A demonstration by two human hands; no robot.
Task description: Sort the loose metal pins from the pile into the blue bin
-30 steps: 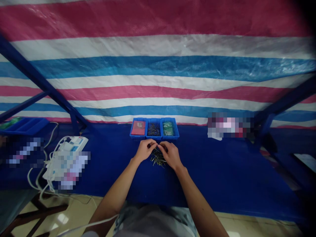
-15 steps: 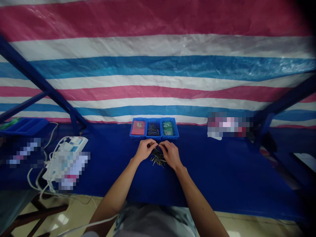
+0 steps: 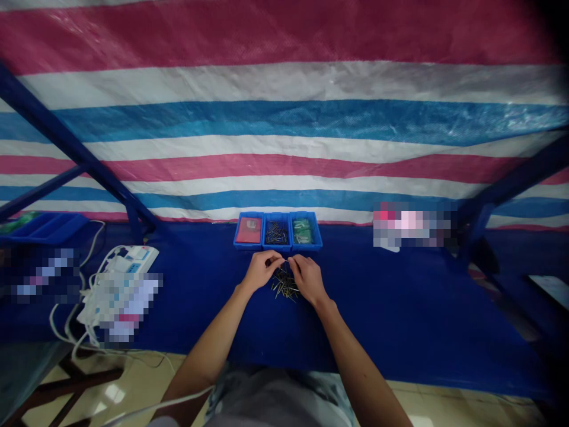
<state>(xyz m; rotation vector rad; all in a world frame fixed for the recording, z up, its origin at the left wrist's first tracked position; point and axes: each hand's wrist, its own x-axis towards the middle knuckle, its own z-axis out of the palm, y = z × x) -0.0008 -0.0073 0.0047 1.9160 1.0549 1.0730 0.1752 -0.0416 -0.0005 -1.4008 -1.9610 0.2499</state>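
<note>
A striped tarpaulin (image 3: 284,124) hangs behind a blue-covered desk (image 3: 400,308). In the head view, a person's left hand (image 3: 264,273) and right hand (image 3: 307,279) hover over loose metal pins (image 3: 284,284), scattered with long axes pointing every way. Each grip is pinched, the two nearly meeting; whether either holds a pin cannot be told. Blue bins (image 3: 276,231) stand just beyond.

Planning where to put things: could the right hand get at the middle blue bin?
Probably yes: the right hand sits just in front of the middle blue bin, and nothing stands between them; the pile of metal pins lies by the hands, not in the way.
</note>
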